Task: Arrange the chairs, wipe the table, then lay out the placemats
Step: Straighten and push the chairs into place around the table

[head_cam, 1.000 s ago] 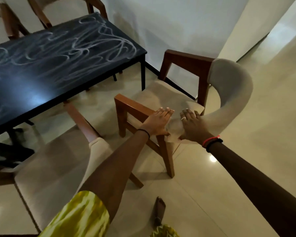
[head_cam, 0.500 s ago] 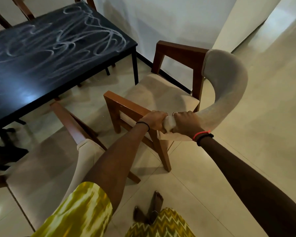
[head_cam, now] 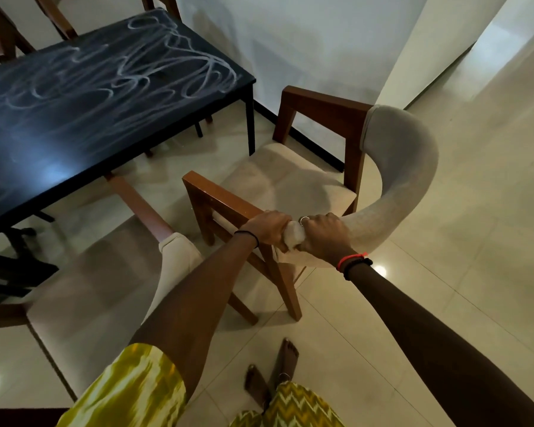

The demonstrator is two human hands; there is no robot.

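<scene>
A wooden armchair (head_cam: 293, 177) with a beige seat and a curved grey padded backrest stands off the corner of the black table (head_cam: 84, 112). My left hand (head_cam: 267, 228) grips the chair where its wooden armrest meets the backrest. Right beside it, my right hand (head_cam: 326, 235) is closed around the near end of the padded backrest. White chalky scribbles cover the tabletop. No placemats or cloth are in view.
A second beige armchair (head_cam: 84, 291) sits at my lower left, partly under my left arm and close to the table's long edge. More chair backs (head_cam: 0, 35) show behind the table. A white wall (head_cam: 305, 41) is beyond. Bare feet (head_cam: 272, 377) stand on tiled floor.
Both hands went from lying flat on the chair to closing around it. The chair and table now sit slightly differently in view as my head moved.
</scene>
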